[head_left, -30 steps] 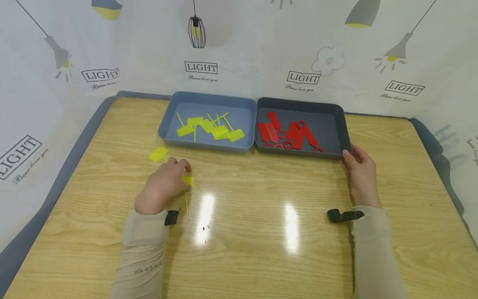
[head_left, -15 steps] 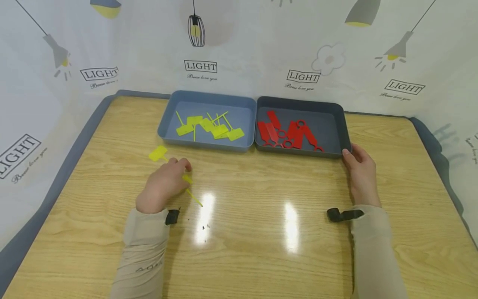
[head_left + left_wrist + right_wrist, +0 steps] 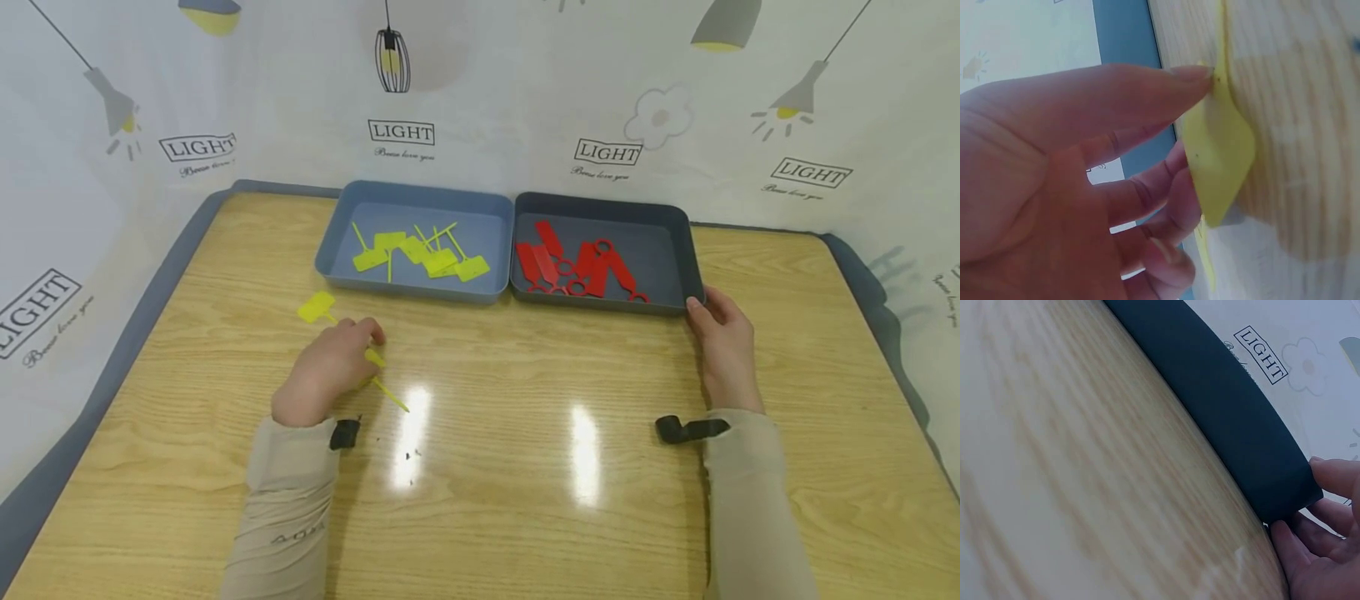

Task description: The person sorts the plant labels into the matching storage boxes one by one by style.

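My left hand [image 3: 335, 362] pinches a yellow plant label [image 3: 1219, 156] between thumb and fingers, low over the table; its thin stem [image 3: 392, 394] points toward the front right. The fingers partly cover its flat plate in the head view. Just beyond this hand, a second yellow plant label [image 3: 316, 306] lies on the table, its stem partly hidden. At the right, my right hand [image 3: 726, 346] holds the front right corner of the dark grey tray [image 3: 1222, 406], with fingers above and below that corner in the right wrist view.
The blue tray [image 3: 412, 287] holds several yellow plant labels [image 3: 442, 262]. Side by side with it, the dark tray contains several red ring-ended tags [image 3: 592, 271]. A printed cloth [image 3: 495, 100] rises behind the table [image 3: 510, 400]. Small dark specks [image 3: 408, 456] lie near the left sleeve.
The pinched label has turned: its stem swung from pointing straight toward the front to slanting right, and its plate shows less. Both hands have stayed nearly in place.
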`<state>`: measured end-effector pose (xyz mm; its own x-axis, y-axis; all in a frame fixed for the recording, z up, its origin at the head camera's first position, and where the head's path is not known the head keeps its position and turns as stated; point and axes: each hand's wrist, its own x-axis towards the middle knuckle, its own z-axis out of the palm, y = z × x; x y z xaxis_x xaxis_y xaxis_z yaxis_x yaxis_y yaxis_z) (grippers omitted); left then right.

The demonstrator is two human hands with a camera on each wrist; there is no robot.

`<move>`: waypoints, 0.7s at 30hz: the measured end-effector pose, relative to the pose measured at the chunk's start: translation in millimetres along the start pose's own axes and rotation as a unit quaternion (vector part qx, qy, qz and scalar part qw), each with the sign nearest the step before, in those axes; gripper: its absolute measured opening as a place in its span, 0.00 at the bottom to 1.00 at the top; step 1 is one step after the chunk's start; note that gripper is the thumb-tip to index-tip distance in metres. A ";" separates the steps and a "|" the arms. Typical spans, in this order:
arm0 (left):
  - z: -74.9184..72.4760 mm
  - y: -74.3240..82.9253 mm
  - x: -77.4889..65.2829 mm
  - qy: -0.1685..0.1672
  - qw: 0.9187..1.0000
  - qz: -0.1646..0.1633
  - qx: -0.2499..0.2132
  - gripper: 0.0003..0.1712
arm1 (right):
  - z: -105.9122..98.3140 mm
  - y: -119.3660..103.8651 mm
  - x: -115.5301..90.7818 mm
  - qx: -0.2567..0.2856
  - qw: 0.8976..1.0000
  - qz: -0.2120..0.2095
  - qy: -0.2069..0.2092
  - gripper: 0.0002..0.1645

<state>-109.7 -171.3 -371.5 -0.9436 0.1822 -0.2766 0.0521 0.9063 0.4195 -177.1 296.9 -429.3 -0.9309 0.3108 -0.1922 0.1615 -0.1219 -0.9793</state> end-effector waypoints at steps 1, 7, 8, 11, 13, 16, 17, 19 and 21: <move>-0.2 -0.2 0.4 -0.001 1.000 0.001 0.000 0.20 | 0.2 0.0 0.1 0.000 1.000 0.001 0.001 0.34; -1.4 -2.2 1.4 -0.017 1.000 0.002 -0.011 0.19 | 0.1 -0.6 -0.4 -0.010 1.000 0.006 -0.005 0.35; -1.5 -2.8 1.2 -0.020 1.000 0.003 -0.014 0.18 | 0.0 -0.5 -0.4 -0.012 1.000 0.006 -0.006 0.35; -2.7 -5.0 0.8 -0.028 0.999 0.004 -0.030 0.16 | -0.2 -0.2 -0.2 -0.013 1.000 0.007 -0.007 0.35; -3.0 -7.4 1.1 -0.029 0.999 0.008 -0.037 0.15 | -0.1 -0.1 -0.2 -0.013 1.000 0.007 -0.006 0.35; -3.1 -11.0 2.7 -0.032 0.998 0.014 -0.044 0.13 | 0.1 -0.3 -0.3 -0.011 1.000 0.009 -0.003 0.35; -3.1 -12.2 3.4 -0.034 0.998 0.018 -0.046 0.13 | 0.0 -0.4 -0.2 -0.010 1.000 0.010 -0.002 0.35; -3.6 -13.6 5.1 -0.035 0.998 0.021 -0.053 0.13 | 0.1 -0.8 -0.2 -0.011 1.000 0.010 -0.001 0.35; -5.0 -14.5 7.0 -0.036 0.997 0.025 -0.065 0.12 | 0.2 -0.9 0.0 -0.011 1.000 0.009 0.000 0.35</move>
<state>-118.7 -185.1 -375.2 -0.9145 0.2570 -0.3124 0.0511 0.8395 0.5410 -177.3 296.9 -428.5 -0.9274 0.3092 -0.2107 0.1863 -0.1067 -0.9767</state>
